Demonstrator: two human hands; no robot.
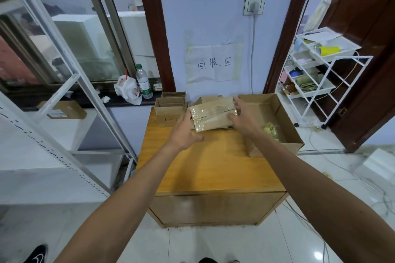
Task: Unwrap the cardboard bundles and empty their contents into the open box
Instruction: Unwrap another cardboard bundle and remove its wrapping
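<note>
Left hand (185, 132) and right hand (241, 118) are clasped on opposite ends of the wrapped cardboard bundle (213, 115) above the table (213, 166), beside the open box (285, 119); unwrapping is judged pending, so a wrap edge must be found.

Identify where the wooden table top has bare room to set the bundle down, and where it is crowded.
Free: the near half of the orange-brown wooden table top, left of the large open cardboard box. Crowded: the back edge, with small open cardboard boxes and the held tape-wrapped cardboard bundle.
</note>
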